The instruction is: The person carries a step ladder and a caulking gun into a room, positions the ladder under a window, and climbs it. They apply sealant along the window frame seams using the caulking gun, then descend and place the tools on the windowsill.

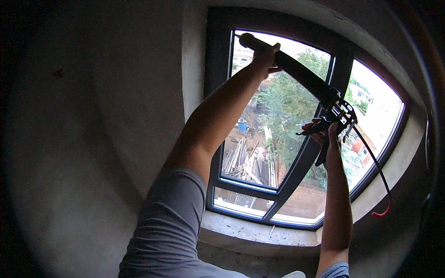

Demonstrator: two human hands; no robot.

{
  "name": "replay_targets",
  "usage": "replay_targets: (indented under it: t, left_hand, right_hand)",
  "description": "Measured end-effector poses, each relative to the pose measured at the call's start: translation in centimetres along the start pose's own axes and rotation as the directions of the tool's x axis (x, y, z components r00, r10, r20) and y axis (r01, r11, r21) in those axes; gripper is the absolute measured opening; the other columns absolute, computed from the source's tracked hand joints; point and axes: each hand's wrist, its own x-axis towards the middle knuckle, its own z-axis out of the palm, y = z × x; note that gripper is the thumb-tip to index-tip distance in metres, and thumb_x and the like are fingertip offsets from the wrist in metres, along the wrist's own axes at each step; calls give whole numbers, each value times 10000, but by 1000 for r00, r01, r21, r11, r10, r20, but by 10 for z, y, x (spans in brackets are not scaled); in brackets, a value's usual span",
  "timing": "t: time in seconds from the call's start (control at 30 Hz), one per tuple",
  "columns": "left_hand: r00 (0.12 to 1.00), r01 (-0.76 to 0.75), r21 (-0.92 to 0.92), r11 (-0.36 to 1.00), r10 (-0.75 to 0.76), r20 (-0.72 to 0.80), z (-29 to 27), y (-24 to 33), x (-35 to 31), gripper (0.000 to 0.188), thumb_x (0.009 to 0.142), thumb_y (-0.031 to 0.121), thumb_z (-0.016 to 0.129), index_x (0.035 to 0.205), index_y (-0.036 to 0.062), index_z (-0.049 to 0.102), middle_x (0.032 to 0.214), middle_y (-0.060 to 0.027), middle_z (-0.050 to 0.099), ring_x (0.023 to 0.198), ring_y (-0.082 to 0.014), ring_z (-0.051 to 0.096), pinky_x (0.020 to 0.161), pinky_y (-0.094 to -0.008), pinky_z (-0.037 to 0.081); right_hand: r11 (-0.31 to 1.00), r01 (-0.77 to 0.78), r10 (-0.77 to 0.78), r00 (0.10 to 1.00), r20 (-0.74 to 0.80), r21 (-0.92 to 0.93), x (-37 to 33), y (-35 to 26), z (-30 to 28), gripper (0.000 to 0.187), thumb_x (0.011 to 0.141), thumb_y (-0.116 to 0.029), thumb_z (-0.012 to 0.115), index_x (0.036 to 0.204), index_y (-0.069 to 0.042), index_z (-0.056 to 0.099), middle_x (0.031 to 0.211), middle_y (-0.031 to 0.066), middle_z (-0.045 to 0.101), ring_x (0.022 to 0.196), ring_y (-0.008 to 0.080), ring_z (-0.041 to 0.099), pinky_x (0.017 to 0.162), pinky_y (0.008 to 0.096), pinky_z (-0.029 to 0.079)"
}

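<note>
A dark caulking gun (303, 76) is raised slantwise in front of the window, its front end at the upper left and its handle at the lower right. My left hand (265, 58) is closed around the barrel near the front end. Around the handle and trigger wraps my right hand (328, 141). The thin nozzle points at the upper left corner of the glass, beside the dark window frame (219, 69); whether it touches cannot be told. From the back of the gun a thin rod (372, 153) curves down to a red hooked end.
A pale sill (259, 233) with small scattered bits runs beneath the window. Bare plaster wall (106, 116) lies in shadow at the left. Through the glass show trees, a pile of long poles (243, 162) and a blue barrel (242, 127) outside.
</note>
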Motion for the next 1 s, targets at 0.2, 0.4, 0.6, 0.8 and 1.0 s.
replay_targets:
  t: [0.2,0.4,0.6,0.8,1.0]
  left_hand:
    - [999,5,37,999,-7,39,-13,3,37,362,954,351,692,1096,56,537,920,-108,644,757,-249,704,644,-439,670]
    - [998,-8,44,999,5,62,-27,7,51,380,956,388,688,1116,72,550,902,-104,677,754,-255,728,641,-429,666]
    - [987,-50,11,999,48,153,-29,9,64,386,951,401,692,1138,97,547,902,-102,684,718,-260,731,639,-441,664]
    - [976,-187,27,982,182,119,-14,4,63,433,930,323,721,1201,68,501,945,-125,673,733,-279,734,622,-454,668]
    - [971,-237,74,969,235,39,-1,13,69,421,936,309,708,1194,49,500,944,-131,673,735,-277,732,619,-446,669]
  right_hand:
    - [994,-45,45,999,-4,-102,24,0,5,781,1009,-676,380,1294,28,562,1154,207,705,1165,293,670,1116,447,440]
    - [999,8,-11,997,-71,-34,41,1,16,669,1005,-566,545,1187,72,629,1056,204,740,990,300,746,892,406,608]
    - [996,70,-76,991,-113,-55,46,0,23,656,999,-576,549,1126,59,648,974,190,747,951,290,754,870,400,614]
    - [998,-44,48,991,-124,37,44,-4,14,715,959,-653,553,1071,45,655,919,182,745,877,295,756,889,430,605]
    - [989,-18,15,1000,25,146,51,-18,9,826,995,-697,382,1265,67,543,1051,211,722,1121,320,684,1109,408,445]
